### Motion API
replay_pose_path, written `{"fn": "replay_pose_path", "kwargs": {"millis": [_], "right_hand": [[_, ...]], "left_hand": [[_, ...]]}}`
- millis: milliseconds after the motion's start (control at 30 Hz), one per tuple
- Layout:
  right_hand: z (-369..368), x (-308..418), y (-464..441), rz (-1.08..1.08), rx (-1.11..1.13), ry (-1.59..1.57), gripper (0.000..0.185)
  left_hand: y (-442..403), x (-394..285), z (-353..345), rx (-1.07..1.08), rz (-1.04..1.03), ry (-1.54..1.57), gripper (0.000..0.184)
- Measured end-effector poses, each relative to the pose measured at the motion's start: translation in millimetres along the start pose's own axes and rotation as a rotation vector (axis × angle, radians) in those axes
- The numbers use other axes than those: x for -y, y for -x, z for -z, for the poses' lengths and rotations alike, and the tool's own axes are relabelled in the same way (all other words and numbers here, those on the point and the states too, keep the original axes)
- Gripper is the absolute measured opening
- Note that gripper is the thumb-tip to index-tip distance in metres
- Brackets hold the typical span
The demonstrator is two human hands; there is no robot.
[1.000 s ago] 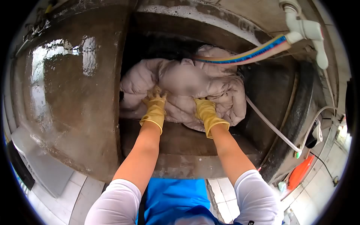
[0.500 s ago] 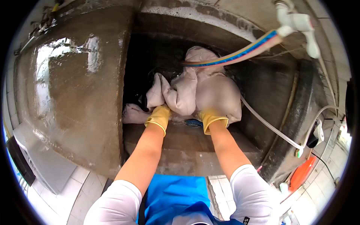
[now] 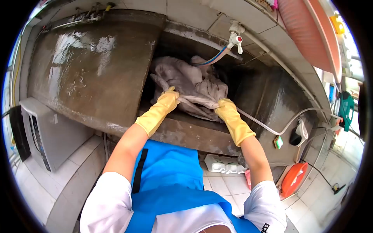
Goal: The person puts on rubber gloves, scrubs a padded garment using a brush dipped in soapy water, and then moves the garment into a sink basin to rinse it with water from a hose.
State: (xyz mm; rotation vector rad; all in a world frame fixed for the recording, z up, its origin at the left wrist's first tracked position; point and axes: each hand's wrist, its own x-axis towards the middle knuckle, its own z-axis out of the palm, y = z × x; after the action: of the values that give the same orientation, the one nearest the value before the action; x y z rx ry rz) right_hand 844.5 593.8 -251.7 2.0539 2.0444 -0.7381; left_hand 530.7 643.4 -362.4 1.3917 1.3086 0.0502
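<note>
A wet, pale pinkish-grey padded garment [image 3: 176, 75] lies bunched in the dark stone sink [image 3: 175, 132]. My left hand [image 3: 167, 100], in a yellow rubber glove, grips a fold at the garment's near left side. On the right, my right hand [image 3: 227, 108], gloved the same way, is closed on the other end of that fold. The fold stretches between the two hands, above the sink's near edge. Both hands' fingertips are partly hidden by cloth.
A white tap [image 3: 235, 38] with a striped hose [image 3: 215, 57] reaches over the garment from behind. A thin pale hose [image 3: 268, 129] crosses the right side. Brush [image 3: 278, 142] and dark cup [image 3: 298, 134] rest at the right; a grey appliance [image 3: 54, 128] stands at left.
The view has tilted up and back. Both hands have come up out of the sink's depth, and a fold of the garment is now pulled up between them.
</note>
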Motion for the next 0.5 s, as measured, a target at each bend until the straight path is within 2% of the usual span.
{"fn": "replay_pose_path", "kwargs": {"millis": [67, 133, 167, 200, 267, 333, 367, 400, 433, 467, 500], "right_hand": [[38, 6, 20, 0.056, -0.123, -0.056, 0.018], [26, -15, 21, 0.059, -0.277, -0.053, 0.019], [40, -21, 24, 0.066, -0.282, -0.045, 0.019], [61, -21, 30, 0.010, -0.142, -0.198, 0.014], [102, -6, 48, -0.054, 0.009, -0.342, 0.009], [161, 38, 61, -0.301, 0.076, -0.340, 0.010], [157, 22, 70, -0.282, 0.042, -0.466, 0.014], [184, 40, 86, -0.338, -0.036, -0.568, 0.015], [191, 26, 101, -0.278, -0.063, -0.851, 0.017], [198, 11, 118, -0.222, -0.088, -1.136, 0.019], [208, 15, 131, -0.291, -0.156, -1.081, 0.020]], "left_hand": [[18, -25, 0, -0.139, 0.062, 0.837, 0.025], [68, -95, 48, -0.253, -0.453, -0.249, 0.015], [73, -104, 50, -0.312, -0.517, -0.035, 0.021], [86, -125, 60, -0.317, -0.520, -0.027, 0.021], [117, -162, 81, -0.312, -0.323, 0.036, 0.022], [132, -183, 96, -0.355, -0.276, -0.006, 0.018], [142, -192, 105, -0.360, -0.274, 0.090, 0.017], [150, -200, 116, -0.363, -0.269, 0.184, 0.016], [157, -206, 130, -0.296, -0.266, 0.404, 0.015], [162, -207, 143, -0.355, -0.239, 0.413, 0.013], [165, -208, 156, -0.353, -0.203, 0.612, 0.012]]}}
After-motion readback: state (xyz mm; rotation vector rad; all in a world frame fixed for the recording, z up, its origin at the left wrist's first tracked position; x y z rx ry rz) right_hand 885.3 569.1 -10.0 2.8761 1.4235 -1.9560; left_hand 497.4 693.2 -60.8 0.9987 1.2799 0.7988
